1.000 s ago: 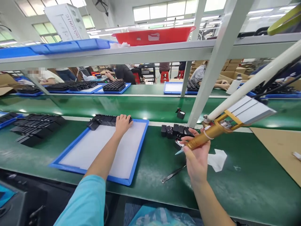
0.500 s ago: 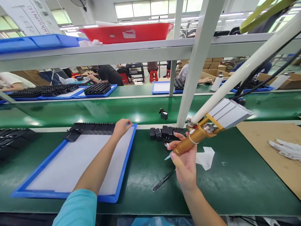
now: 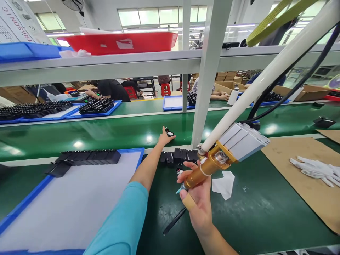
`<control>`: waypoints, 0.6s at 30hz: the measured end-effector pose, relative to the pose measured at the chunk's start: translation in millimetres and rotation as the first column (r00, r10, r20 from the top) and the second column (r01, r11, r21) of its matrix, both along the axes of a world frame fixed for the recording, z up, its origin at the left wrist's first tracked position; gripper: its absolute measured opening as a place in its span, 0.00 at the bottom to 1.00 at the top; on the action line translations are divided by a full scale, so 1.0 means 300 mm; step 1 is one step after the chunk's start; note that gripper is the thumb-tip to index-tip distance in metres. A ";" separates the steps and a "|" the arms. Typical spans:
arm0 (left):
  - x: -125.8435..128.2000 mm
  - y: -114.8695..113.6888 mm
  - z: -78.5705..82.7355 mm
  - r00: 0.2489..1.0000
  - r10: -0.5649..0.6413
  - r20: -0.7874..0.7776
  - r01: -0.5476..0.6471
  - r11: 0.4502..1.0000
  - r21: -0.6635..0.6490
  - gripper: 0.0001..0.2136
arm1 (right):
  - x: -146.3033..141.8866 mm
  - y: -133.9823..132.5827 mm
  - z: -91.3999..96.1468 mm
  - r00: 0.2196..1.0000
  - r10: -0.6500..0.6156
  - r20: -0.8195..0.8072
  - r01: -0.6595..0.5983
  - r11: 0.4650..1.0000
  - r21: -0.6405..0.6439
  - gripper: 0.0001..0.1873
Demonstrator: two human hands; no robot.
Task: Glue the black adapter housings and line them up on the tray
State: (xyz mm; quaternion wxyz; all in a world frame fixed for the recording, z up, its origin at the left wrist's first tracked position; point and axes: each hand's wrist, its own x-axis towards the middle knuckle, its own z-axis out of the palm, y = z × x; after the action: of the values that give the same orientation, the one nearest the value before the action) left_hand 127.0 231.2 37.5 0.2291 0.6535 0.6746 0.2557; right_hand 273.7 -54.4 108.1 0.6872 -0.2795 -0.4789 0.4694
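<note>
My right hand (image 3: 199, 202) is wrapped round a gold hand tool (image 3: 203, 171) with a blue tip, a grey block on its back and a white hose (image 3: 268, 79) running up to the right. My left hand (image 3: 165, 136) reaches far forward onto the green conveyor belt (image 3: 106, 132) and closes on a small black part (image 3: 169, 132) there. A row of black parts (image 3: 179, 156) lies just below it, at the edge of the table. To the left is a blue-rimmed white tray (image 3: 71, 202) with a row of black parts (image 3: 87, 157) along its far edge.
Black tweezers (image 3: 174, 221) and a white paper scrap (image 3: 224, 184) lie on the green table by my right hand. A grey upright post (image 3: 205, 78) stands behind the tool. Brown cardboard (image 3: 300, 180) with white gloves (image 3: 315, 170) is at the right. Other workers sit behind the belt.
My left hand left the tray's far edge and moved right and forward to the lone black part on the belt. The view shifted right; my right hand still holds the tool.
</note>
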 end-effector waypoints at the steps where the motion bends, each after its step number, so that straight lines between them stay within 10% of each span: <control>1: 0.007 0.001 0.009 1.000 0.005 0.009 -0.005 1.000 0.005 0.45 | 0.001 -0.001 0.000 1.000 0.010 0.004 -0.010 1.000 0.002 0.28; 7: -0.081 -0.122 0.131 0.995 -0.097 0.030 0.097 0.995 0.012 0.43 | 0.004 -0.003 0.003 0.999 0.028 -0.019 -0.028 0.999 0.022 0.29; 13: -0.252 -0.577 0.254 0.949 -0.310 -0.062 0.314 0.947 0.065 0.35 | 0.004 -0.006 0.016 0.998 0.016 -0.059 -0.017 1.000 -0.007 0.27; 18: -0.308 -0.921 0.214 0.973 -0.217 0.083 0.219 0.976 -0.015 0.30 | 0.006 0.000 0.024 0.997 0.010 -0.073 -0.011 1.000 -0.015 0.26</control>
State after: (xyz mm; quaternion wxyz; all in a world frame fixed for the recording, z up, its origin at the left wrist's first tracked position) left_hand 34.5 -45.0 101.6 0.2907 0.7098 0.5921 0.2472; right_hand 275.6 -54.4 115.4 0.6997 -0.2648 -0.4512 0.4865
